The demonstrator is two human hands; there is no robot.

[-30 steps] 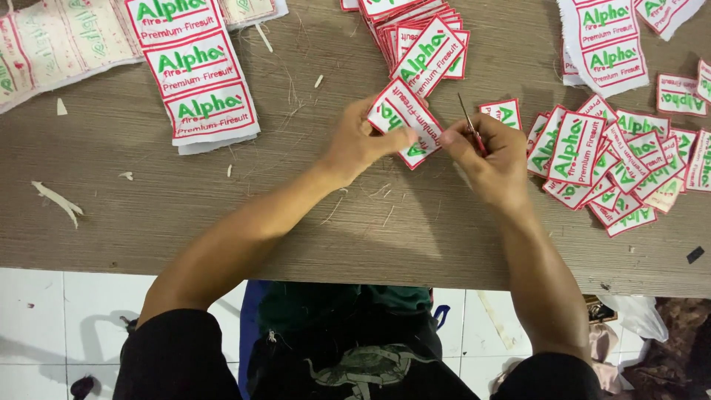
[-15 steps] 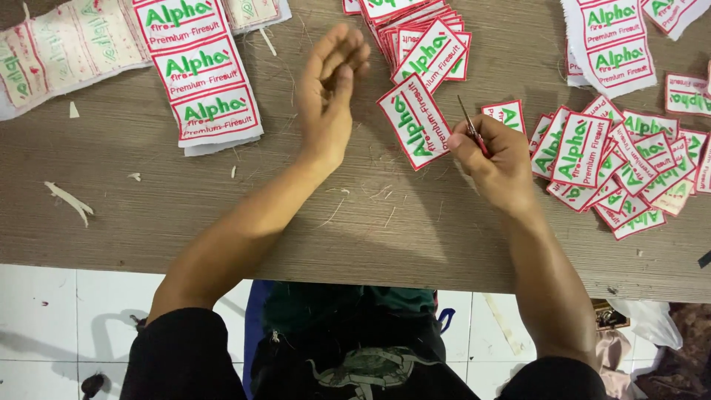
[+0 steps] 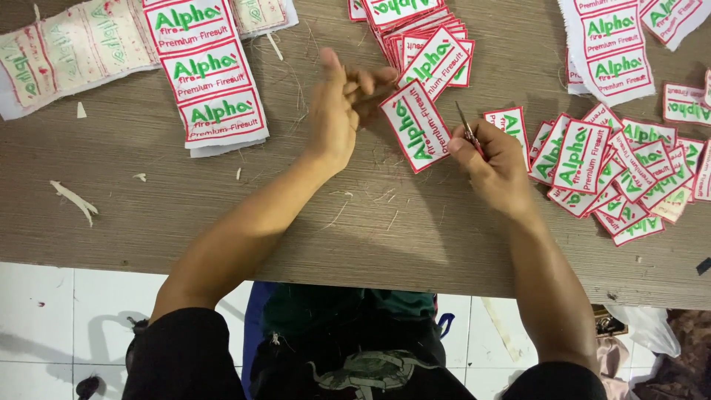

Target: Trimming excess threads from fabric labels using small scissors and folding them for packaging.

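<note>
Red-bordered white cloth, stitched with green lettering, is everywhere on the brown wood-grain desk (image 3: 355, 222). The left hand (image 3: 337, 111) is raised with its palm turned sideways, fingers loosely curled, and its fingertips pinch the upper corner of a single embroidered patch (image 3: 415, 126), tilting it so one long edge faces the other hand. The right hand (image 3: 492, 159) is closed around a small thin cutting tool (image 3: 468, 132), whose metal tip points up at that patch edge; holding the patch by a corner appears to leave the border free for the blade. Just beyond the held patch lies a neat stack of patches (image 3: 422, 37), squared up as if finished pieces are gathered there. To the right, a loose heap of patches (image 3: 615, 178) lies fanned and overlapping, within easy reach of the tool hand. On the far left an uncut strip of patches (image 3: 207, 74) lies on backing fabric, beside more such sheets face down (image 3: 67, 52). White fabric trimmings (image 3: 72, 198) and stray threads are scattered on the desk.
</note>
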